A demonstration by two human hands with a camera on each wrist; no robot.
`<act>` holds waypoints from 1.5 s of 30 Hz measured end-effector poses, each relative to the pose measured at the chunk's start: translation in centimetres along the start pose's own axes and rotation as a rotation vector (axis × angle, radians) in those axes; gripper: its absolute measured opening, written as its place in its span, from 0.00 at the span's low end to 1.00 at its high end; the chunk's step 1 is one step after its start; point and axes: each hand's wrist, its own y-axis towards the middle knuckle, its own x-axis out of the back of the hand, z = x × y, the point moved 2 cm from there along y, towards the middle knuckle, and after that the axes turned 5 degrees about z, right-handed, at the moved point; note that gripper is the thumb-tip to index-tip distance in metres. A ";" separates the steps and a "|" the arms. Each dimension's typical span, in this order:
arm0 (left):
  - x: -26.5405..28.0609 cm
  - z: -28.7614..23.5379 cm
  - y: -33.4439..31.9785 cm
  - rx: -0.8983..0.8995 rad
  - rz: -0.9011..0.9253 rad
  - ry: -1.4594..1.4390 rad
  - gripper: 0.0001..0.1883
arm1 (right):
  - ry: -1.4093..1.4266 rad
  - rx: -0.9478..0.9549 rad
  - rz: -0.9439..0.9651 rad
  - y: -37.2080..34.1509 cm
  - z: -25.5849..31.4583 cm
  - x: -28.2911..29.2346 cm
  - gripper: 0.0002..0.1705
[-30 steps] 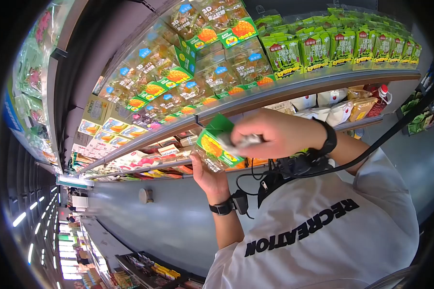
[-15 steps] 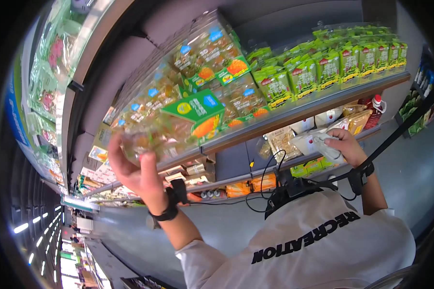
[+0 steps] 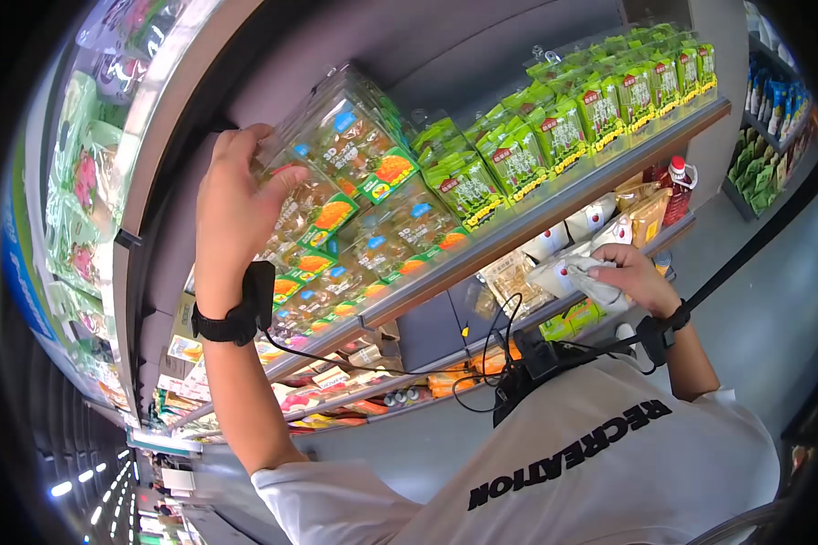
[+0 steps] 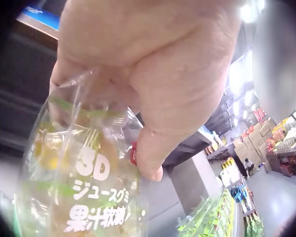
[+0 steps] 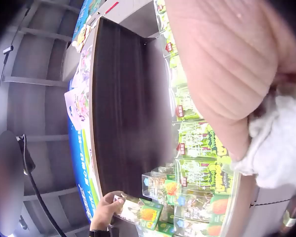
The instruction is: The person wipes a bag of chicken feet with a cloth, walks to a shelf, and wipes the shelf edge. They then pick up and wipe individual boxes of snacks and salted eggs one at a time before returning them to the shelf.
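My left hand (image 3: 232, 204) is raised at the upper shelf and grips a clear pack of fruit gummies (image 4: 93, 192) from its top, thumb on one side. White lettering with "3D" shows on the pack's front. In the right wrist view, the same gummy pack (image 5: 147, 213) has a green-and-orange end and overlaps the stacked gummy packs (image 5: 194, 205). Lower down at the right, my right hand (image 3: 643, 277) holds a crumpled white cloth (image 3: 602, 289) between thumb and fingers, in front of the lower shelf. Close up, the cloth (image 5: 281, 140) bunches under the fingers.
Green lollipop bags (image 3: 554, 136) stand in rows to the right of the gummies. A brown shelf edge (image 3: 518, 232) runs beneath both. Below are white pouches (image 3: 545, 243) and a red-capped bottle (image 3: 678, 191). A black cable (image 3: 763, 236) crosses on the right.
My left hand has risen with the gummy pack from in front of my chest to the stack on the upper shelf. My right hand with the cloth has left the pack and dropped to the right.
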 end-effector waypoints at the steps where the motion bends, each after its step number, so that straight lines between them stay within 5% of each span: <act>1: -0.3 0.4 0.3 0.025 0.011 0.027 0.26 | 0.020 -0.022 -0.025 -0.3 -0.3 0.2 0.10; 33: -2.8 5.5 0.3 -0.069 -0.031 0.007 0.26 | -0.064 -0.087 -0.131 -0.5 -2.0 0.6 0.09; 45: -5.3 6.4 0.4 -0.066 0.127 0.266 0.24 | 0.001 -0.101 -0.133 -1.3 -3.7 1.1 0.09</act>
